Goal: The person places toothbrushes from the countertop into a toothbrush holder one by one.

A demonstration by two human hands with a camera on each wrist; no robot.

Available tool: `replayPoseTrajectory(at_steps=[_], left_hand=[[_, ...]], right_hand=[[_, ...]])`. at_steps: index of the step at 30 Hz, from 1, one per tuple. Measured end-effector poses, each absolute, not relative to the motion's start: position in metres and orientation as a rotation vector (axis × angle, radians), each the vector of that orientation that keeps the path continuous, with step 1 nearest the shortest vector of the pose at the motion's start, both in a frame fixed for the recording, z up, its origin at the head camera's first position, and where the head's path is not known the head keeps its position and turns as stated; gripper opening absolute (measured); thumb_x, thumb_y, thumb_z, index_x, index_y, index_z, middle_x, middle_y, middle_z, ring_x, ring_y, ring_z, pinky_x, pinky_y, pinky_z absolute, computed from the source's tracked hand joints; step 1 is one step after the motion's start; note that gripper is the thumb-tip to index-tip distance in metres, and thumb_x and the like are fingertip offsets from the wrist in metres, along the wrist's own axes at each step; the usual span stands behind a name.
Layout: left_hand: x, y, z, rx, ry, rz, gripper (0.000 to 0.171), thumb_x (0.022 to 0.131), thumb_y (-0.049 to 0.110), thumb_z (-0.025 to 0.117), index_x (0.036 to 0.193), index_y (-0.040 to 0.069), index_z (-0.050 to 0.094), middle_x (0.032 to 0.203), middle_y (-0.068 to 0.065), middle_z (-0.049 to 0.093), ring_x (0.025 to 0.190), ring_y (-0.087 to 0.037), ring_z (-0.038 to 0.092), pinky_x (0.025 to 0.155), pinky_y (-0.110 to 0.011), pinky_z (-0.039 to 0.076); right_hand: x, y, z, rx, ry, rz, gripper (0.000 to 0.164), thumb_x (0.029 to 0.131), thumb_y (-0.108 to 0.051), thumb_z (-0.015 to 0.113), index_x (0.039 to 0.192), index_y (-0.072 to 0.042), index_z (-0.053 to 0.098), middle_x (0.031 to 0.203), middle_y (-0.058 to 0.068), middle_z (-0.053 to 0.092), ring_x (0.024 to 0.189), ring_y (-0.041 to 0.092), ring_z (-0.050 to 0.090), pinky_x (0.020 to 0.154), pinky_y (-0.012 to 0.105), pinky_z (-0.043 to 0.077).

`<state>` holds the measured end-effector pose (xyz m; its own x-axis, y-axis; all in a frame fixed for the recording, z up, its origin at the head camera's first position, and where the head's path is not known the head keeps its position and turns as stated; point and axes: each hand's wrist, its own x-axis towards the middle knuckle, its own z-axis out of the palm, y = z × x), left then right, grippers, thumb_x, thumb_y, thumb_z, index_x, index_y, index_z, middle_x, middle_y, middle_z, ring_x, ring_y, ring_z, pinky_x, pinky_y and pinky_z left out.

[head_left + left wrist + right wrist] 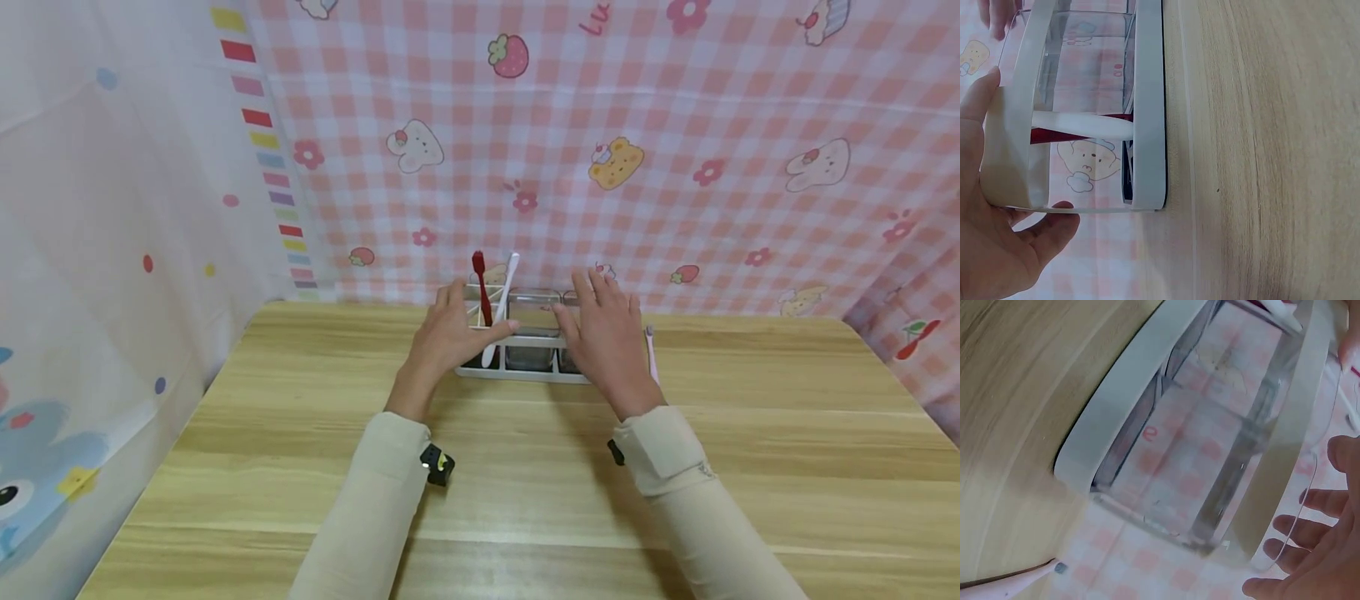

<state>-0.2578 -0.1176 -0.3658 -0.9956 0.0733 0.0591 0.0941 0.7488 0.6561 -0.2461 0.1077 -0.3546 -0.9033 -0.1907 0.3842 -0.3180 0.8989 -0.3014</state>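
A white toothbrush rack (pixel 525 376) stands near the back of the table, with clear cups (pixel 531 354) in its middle and right sections. My left hand (pixel 444 337) holds the rack's left end, thumb along the upper front rail and fingers round the end. Upright in that left section lean a red toothbrush (pixel 479 265) and a white toothbrush (pixel 512 271). Over the right section is my right hand (pixel 606 337), its fingers spread. In the right wrist view its fingertips show at the rim of the right clear cup (pixel 1172 450), with the thumb apart from them.
A pink toothbrush (pixel 651 350) lies on the wooden table (pixel 510 500) just right of the rack. Behind the table hangs a pink checked cloth (pixel 465 192), close to the rack. A white cloth (pixel 150 167) hangs along the left side.
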Motion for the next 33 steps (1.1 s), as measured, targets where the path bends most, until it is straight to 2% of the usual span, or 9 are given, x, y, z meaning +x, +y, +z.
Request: replayPoseTrajectory(at_steps=[8, 11, 18, 23, 27, 33], left_hand=[[-0.258, -0.118, -0.367, -0.132, -2.917, -1.097, 0.116, 0.080, 0.074, 0.068, 0.162, 0.009, 0.017, 0.162, -0.016, 0.026, 0.143, -0.037, 0.035, 0.107, -0.061, 0.039], [-0.257, -0.118, -0.366, -0.132, -2.917, -1.110, 0.115, 0.081, 0.073, 0.068, 0.162, 0.009, 0.016, 0.162, -0.016, 0.024, 0.144, -0.038, 0.033, 0.107, -0.063, 0.038], [-0.258, -0.118, -0.366, -0.135, -2.916, -1.118, 0.115, 0.081, 0.073, 0.068, 0.162, 0.010, 0.017, 0.163, -0.015, 0.024, 0.144, -0.038, 0.033, 0.108, -0.064, 0.037], [-0.259, -0.118, -0.366, -0.133, -2.920, -1.115, 0.116, 0.080, 0.075, 0.067, 0.162, 0.010, 0.017, 0.162, -0.015, 0.024, 0.144, -0.038, 0.033, 0.108, -0.064, 0.036], [-0.259, -0.118, -0.366, -0.130, -2.921, -1.111, 0.116, 0.080, 0.076, 0.066, 0.161, 0.010, 0.017, 0.162, -0.015, 0.025, 0.143, -0.038, 0.033, 0.108, -0.064, 0.036], [-0.258, -0.118, -0.366, -0.134, -2.924, -1.106, 0.116, 0.080, 0.075, 0.067, 0.162, 0.009, 0.017, 0.162, -0.015, 0.024, 0.144, -0.039, 0.033, 0.108, -0.064, 0.037]], right_hand=[[-0.248, 0.128, -0.350, 0.273, -2.746, 0.598, 0.062, 0.108, -0.040, 0.046, 0.155, 0.000, 0.036, 0.160, 0.026, 0.030, 0.149, 0.047, 0.021, 0.116, 0.068, 0.010], [-0.249, 0.136, -0.348, 0.258, -2.733, 0.632, 0.061, 0.108, -0.039, 0.046, 0.155, -0.001, 0.036, 0.158, 0.027, 0.032, 0.147, 0.047, 0.023, 0.116, 0.068, 0.013], [-0.250, 0.160, -0.346, 0.202, -2.734, 0.675, 0.066, 0.107, -0.037, 0.048, 0.154, 0.007, 0.032, 0.157, 0.034, 0.027, 0.147, 0.052, 0.018, 0.115, 0.068, 0.014], [-0.253, 0.173, -0.348, 0.164, -2.722, 0.719, 0.067, 0.107, -0.035, 0.048, 0.154, 0.009, 0.031, 0.156, 0.037, 0.027, 0.145, 0.054, 0.021, 0.115, 0.067, 0.016], [-0.252, 0.182, -0.353, 0.116, -2.731, 0.761, 0.069, 0.107, -0.038, 0.049, 0.155, 0.008, 0.028, 0.157, 0.036, 0.026, 0.145, 0.053, 0.023, 0.116, 0.064, 0.016], [-0.251, 0.189, -0.361, 0.009, -2.811, 0.847, 0.074, 0.106, -0.043, 0.046, 0.161, -0.001, 0.019, 0.160, 0.034, 0.020, 0.145, 0.054, 0.022, 0.115, 0.065, 0.019]])
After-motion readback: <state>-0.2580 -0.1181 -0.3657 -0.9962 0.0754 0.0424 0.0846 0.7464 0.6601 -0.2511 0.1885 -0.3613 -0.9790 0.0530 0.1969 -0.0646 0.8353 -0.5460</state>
